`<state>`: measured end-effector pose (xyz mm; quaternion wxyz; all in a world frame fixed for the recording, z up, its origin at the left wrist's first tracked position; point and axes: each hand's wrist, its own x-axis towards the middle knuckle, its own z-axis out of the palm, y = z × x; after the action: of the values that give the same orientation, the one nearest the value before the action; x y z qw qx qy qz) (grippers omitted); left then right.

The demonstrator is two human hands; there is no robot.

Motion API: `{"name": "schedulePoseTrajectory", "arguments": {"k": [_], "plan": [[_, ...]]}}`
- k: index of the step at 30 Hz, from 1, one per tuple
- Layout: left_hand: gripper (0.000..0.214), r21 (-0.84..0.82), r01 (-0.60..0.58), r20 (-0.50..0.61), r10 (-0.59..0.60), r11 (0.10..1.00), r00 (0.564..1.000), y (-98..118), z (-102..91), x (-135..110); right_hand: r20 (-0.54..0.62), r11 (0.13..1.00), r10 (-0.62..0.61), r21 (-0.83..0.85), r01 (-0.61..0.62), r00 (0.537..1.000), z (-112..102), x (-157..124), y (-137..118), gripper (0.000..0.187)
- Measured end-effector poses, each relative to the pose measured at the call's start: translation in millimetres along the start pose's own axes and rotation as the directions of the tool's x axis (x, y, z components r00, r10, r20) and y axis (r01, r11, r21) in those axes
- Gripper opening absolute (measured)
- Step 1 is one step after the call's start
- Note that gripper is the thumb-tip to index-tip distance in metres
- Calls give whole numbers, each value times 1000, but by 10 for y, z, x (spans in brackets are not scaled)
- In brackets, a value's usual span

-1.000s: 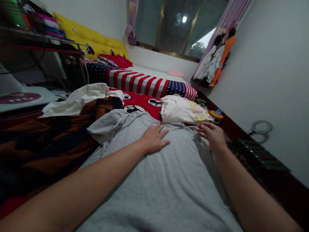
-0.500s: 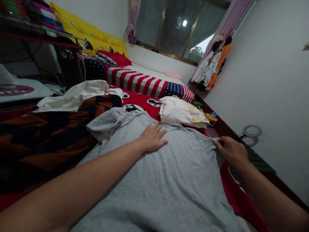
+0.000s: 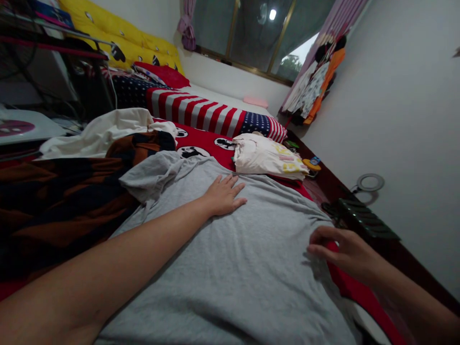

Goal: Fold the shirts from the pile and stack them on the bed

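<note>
The left hand (image 3: 224, 196) lies on the gray shirt (image 3: 244, 268), fingers wide; the right hand (image 3: 345, 247), fingers maybe apart, is by the red sheet's (image 3: 350, 287) right edge.

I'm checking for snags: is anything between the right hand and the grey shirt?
Nothing visible stands between them: the right hand is over the right edge of the grey shirt, though whether it touches is unclear.

No legible text, labels or numbers.
</note>
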<state>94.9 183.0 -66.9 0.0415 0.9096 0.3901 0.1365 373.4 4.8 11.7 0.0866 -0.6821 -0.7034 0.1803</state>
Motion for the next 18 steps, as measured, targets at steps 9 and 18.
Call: {"name": "schedulePoseTrajectory", "arguments": {"k": [9, 18], "plan": [[63, 11, 10, 11, -10, 1000, 1000, 20, -34, -20, 312, 997, -49, -36, 64, 949, 213, -504, -490, 10], [64, 15, -19, -10, 19, 1000, 1000, 9, -17, -24, -244, 989, -108, 69, 129, 964, 156, 879, -532, 29]]}}
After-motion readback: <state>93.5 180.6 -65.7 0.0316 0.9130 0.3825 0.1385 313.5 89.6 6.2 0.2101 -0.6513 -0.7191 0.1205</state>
